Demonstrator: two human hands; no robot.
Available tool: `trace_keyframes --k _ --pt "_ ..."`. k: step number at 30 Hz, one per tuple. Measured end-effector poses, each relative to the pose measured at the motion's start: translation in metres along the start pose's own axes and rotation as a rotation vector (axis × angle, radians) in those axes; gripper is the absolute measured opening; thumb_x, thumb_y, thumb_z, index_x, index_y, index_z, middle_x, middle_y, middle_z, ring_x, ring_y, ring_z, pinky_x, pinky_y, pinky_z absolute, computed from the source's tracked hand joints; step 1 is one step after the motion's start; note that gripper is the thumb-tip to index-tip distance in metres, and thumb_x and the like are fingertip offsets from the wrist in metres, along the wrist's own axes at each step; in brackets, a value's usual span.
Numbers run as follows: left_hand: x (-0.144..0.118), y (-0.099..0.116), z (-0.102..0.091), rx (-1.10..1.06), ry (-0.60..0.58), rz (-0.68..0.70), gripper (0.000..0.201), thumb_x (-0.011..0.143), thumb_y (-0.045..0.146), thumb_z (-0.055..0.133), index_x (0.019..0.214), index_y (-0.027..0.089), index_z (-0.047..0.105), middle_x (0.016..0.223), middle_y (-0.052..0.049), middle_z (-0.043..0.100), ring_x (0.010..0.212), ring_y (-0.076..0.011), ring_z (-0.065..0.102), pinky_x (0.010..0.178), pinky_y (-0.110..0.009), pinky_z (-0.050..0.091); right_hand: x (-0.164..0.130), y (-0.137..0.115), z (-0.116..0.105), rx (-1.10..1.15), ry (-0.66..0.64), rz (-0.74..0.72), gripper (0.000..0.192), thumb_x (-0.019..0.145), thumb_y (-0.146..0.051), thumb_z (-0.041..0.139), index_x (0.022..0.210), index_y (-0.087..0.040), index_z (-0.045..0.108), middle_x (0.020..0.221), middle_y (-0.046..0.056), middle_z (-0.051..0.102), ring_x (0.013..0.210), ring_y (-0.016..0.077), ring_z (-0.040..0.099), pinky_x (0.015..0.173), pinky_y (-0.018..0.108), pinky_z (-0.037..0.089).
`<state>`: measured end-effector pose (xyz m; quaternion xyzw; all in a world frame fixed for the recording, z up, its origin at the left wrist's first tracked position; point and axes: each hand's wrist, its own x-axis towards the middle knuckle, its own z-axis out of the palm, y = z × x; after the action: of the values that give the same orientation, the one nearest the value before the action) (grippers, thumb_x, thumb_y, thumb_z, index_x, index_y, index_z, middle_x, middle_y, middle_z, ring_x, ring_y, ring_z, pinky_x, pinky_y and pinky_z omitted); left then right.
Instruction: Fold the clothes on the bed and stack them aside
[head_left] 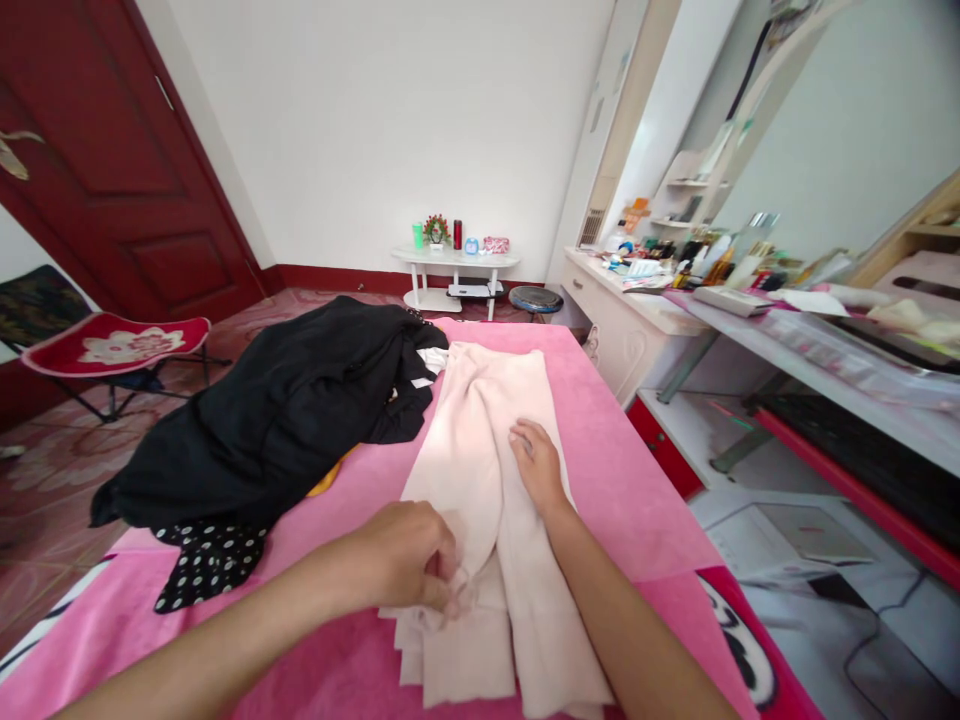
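Lying beside pale-pink cloth trousers (466, 455), black garments (277, 400) share a pink blanket (622, 490). Left hand (412, 552) pinches the trousers; right hand (540, 465) rests unclenched.

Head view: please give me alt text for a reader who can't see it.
A person's left hand pinches pale trousers near the hem, on a pink cover; the right hand is open over the other leg. Black clothing lies heaped to the left, and a white table stands beyond.
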<state>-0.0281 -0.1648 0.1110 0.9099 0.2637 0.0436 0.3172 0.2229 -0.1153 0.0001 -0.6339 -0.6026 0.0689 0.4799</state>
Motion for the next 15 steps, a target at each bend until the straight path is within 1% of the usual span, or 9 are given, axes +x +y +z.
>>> trace_keyframes --k 1,2,4,5,6,7,8,12,15 --pt "0.002 -0.012 0.007 -0.018 0.058 -0.072 0.022 0.068 0.046 0.071 0.065 0.024 0.067 0.059 0.001 0.062 0.051 -0.0164 0.055 0.047 -0.026 0.035 0.000 -0.001 0.000 -0.021 -0.016 -0.003 0.027 0.088 -0.031 0.045 0.097 -0.019 0.068 0.115 0.010 0.062 0.111 0.0212 0.054 0.100 0.037 0.040" --pt "0.004 -0.024 0.011 -0.004 0.162 -0.152 0.023 0.072 0.045 0.067 0.068 0.023 0.066 0.062 0.001 0.063 0.055 -0.0171 0.057 0.051 -0.026 0.038 0.000 -0.001 0.000 -0.044 -0.032 -0.006 0.027 0.087 -0.030 0.046 0.095 -0.019 0.068 0.115 0.009 0.062 0.110 0.0211 0.054 0.099 0.036 0.040" --pt "0.008 -0.045 0.016 0.056 0.433 -0.284 0.022 0.073 0.041 0.066 0.083 0.021 0.064 0.078 -0.003 0.065 0.073 -0.0209 0.061 0.064 -0.029 0.044 0.000 -0.002 0.000 -0.085 -0.055 -0.009 0.025 0.087 -0.029 0.047 0.093 -0.019 0.069 0.115 0.009 0.061 0.110 0.0210 0.054 0.099 0.035 0.040" --pt "0.008 -0.055 0.018 0.066 0.543 -0.317 0.030 0.070 0.039 0.068 0.093 0.020 0.062 0.091 -0.005 0.065 0.084 -0.0234 0.061 0.073 -0.032 0.046 0.000 -0.002 0.000 -0.101 -0.059 -0.008 0.025 0.086 -0.029 0.048 0.093 -0.019 0.069 0.116 0.009 0.061 0.111 0.0209 0.053 0.099 0.034 0.039" --pt "0.008 -0.063 0.020 0.037 0.604 -0.337 0.042 0.067 0.038 0.070 0.103 0.020 0.059 0.101 -0.008 0.064 0.094 -0.0252 0.060 0.079 -0.034 0.045 0.000 -0.002 0.000 -0.113 -0.063 -0.005 0.024 0.086 -0.028 0.048 0.093 -0.020 0.069 0.116 0.008 0.060 0.111 0.0209 0.053 0.099 0.034 0.039" --pt "0.007 -0.070 0.021 -0.034 0.610 -0.355 0.052 0.064 0.038 0.073 0.109 0.019 0.056 0.107 -0.009 0.063 0.098 -0.0262 0.059 0.082 -0.035 0.045 0.000 -0.002 0.000 -0.122 -0.064 -0.002 0.024 0.086 -0.028 0.048 0.093 -0.020 0.069 0.117 0.008 0.060 0.111 0.0208 0.053 0.099 0.034 0.039" --pt "0.006 -0.076 0.023 -0.140 0.570 -0.377 0.057 0.062 0.039 0.074 0.111 0.019 0.054 0.107 -0.009 0.063 0.098 -0.0263 0.060 0.082 -0.035 0.046 0.000 -0.001 0.001 -0.127 -0.065 -0.001 0.024 0.086 -0.028 0.048 0.093 -0.020 0.069 0.117 0.008 0.060 0.111 0.0208 0.052 0.099 0.035 0.039" --pt "-0.003 -0.087 0.027 -0.653 0.288 -0.502 0.056 0.058 0.051 0.075 0.098 0.017 0.055 0.086 -0.005 0.067 0.076 -0.0222 0.064 0.063 -0.030 0.048 -0.001 -0.001 0.001 -0.134 -0.067 -0.005 0.023 0.086 -0.028 0.048 0.092 -0.021 0.069 0.116 0.007 0.060 0.111 0.0209 0.052 0.099 0.035 0.039" --pt "-0.011 -0.086 0.026 -0.801 0.120 -0.574 0.055 0.057 0.057 0.074 0.091 0.015 0.061 0.073 -0.002 0.066 0.060 -0.0162 0.059 0.050 -0.023 0.039 0.000 -0.003 0.000 -0.139 -0.072 -0.010 0.022 0.086 -0.027 0.048 0.092 -0.022 0.069 0.117 0.007 0.059 0.112 0.0206 0.052 0.100 0.036 0.039"
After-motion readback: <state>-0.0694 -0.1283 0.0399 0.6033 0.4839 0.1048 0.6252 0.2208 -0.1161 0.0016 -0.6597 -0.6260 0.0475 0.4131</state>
